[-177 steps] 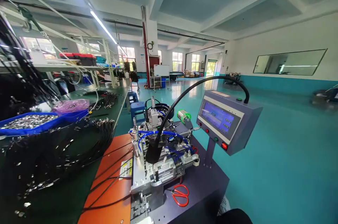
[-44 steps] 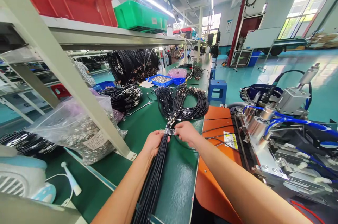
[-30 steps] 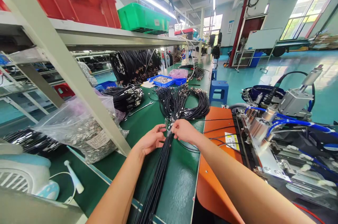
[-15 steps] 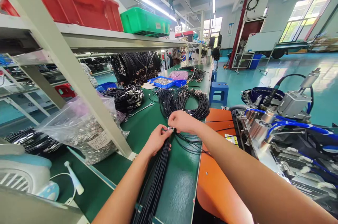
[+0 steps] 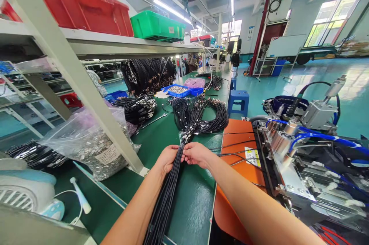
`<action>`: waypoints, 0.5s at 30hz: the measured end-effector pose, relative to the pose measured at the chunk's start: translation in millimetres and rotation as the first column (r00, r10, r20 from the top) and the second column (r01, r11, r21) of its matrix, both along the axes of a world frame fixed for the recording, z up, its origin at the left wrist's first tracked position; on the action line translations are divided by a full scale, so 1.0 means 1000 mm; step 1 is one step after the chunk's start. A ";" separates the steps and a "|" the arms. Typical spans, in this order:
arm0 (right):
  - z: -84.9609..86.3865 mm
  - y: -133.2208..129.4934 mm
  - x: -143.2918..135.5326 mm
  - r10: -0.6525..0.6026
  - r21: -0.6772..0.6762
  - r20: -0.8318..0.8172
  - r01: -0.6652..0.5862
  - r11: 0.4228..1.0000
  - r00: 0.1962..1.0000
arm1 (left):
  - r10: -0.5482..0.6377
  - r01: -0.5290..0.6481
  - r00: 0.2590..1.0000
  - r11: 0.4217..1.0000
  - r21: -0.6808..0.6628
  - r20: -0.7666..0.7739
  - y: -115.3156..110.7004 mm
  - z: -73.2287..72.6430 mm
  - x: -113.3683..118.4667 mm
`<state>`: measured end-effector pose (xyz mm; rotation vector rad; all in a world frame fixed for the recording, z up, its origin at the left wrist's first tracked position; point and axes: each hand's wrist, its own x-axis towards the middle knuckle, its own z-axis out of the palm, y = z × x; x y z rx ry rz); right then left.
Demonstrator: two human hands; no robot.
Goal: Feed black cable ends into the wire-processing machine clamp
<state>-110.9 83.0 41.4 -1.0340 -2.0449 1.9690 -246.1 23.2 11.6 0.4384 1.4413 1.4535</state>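
A long bundle of black cables (image 5: 168, 187) runs toward me along the green bench. My left hand (image 5: 169, 158) is closed around its left side, just below a cluster of silver connectors (image 5: 187, 136). On the other side my right hand (image 5: 196, 154) has its fingers curled and pressed together against the cables; the fingertips are partly hidden, but they seem to pinch some of the strands. Beyond the hands, coiled black cables (image 5: 216, 116) with metal ends lie in a heap touching the bundle's far end.
At left stands a plastic bag of metal parts (image 5: 106, 160) behind a shelf post (image 5: 86, 83). A wrench (image 5: 154, 120) and a blue tray (image 5: 177, 94) lie farther back. A machine with metal cylinders (image 5: 311, 133) and an orange plate (image 5: 240, 183) occupies the right.
Both hands have moved down the bundle toward me. The silver connectors, covered by my fingers before, now show above them. Loose cables near my right hand have shifted.
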 end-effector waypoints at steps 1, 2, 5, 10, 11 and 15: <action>0.000 0.002 0.000 0.003 0.005 0.008 -0.003 1.000 1.000 | -0.011 0.011 1.000 1.000 -0.022 -0.007 -0.001 0.002 -0.002; 0.003 0.006 0.001 0.000 0.017 0.015 -0.001 1.000 1.000 | -0.022 0.021 1.000 0.999 -0.042 -0.015 -0.002 0.004 -0.004; 0.023 0.024 0.004 -0.040 0.095 0.011 0.039 0.995 0.999 | -0.052 0.049 0.998 0.997 -0.067 -0.044 -0.009 0.013 -0.010; 0.076 0.048 0.006 -0.114 0.253 -0.143 0.148 0.956 0.983 | -0.175 0.169 0.980 0.983 -0.067 -0.095 -0.021 0.036 -0.015; 0.085 0.047 0.008 -0.109 0.278 -0.171 0.154 0.948 0.979 | -0.190 0.184 0.975 0.981 -0.056 -0.113 -0.022 0.042 -0.014; 0.109 0.024 0.023 -0.020 0.324 -0.258 0.106 0.940 0.966 | -0.162 0.188 0.965 0.976 0.113 -0.204 -0.026 0.067 0.005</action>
